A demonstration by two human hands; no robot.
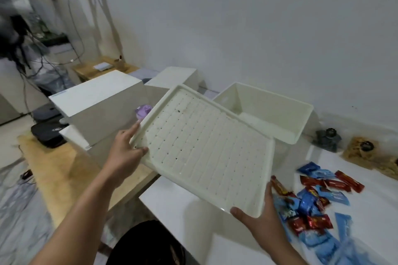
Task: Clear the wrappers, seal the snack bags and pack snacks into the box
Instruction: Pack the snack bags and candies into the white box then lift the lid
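Lid (204,148) cream, gridded, perforated, tilted | both hands holding edges

We have only one view, from a camera worn on the head, looking forward and steeply down over our own forearms. It sits close: the left hand (125,155) and right hand (261,219) fill the lower half, holding the lid (204,148) in mid-frame. The wide lens bends the white table (185,206), whose near left corner lies just below centre. The open box (265,112) stands toward the far edge, against the wall (258,17). A second person (13,6) shows at the upper left.
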